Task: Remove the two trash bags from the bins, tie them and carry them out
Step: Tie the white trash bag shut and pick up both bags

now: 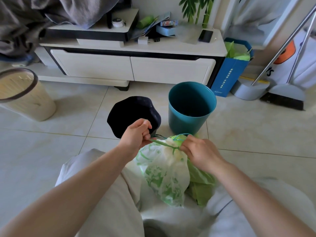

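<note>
- Since the film looks thin and crinkled, the green-printed trash bag point(165, 170) should handle soft and light; it sags and folds rather than holding a shape. Judgement only.
- Best hold, I judge, is the gathered neck or the green drawstring point(163, 143), not the thin side wall, which could tear or slip.
- Left hand point(136, 134) is clenched around one end of the drawstring, pulling it left and away.
- Right hand point(200, 151) pinches the bunched neck and the other strand at the knot.
- Location: bag rests in the near centre, between the person's knees, on or just above the floor point(51, 151); contact underneath is hidden.
- Look: translucent white with green leafy print, pale contents showing through; plain green plastic point(201, 185) is bunched at its right.
- Teal bin point(191, 106) stands just beyond, no liner visible. Beige bin point(24, 94) is far left, well apart.
- Dark bag point(131, 113) sits beyond the left hand, beside the teal bin.
</note>
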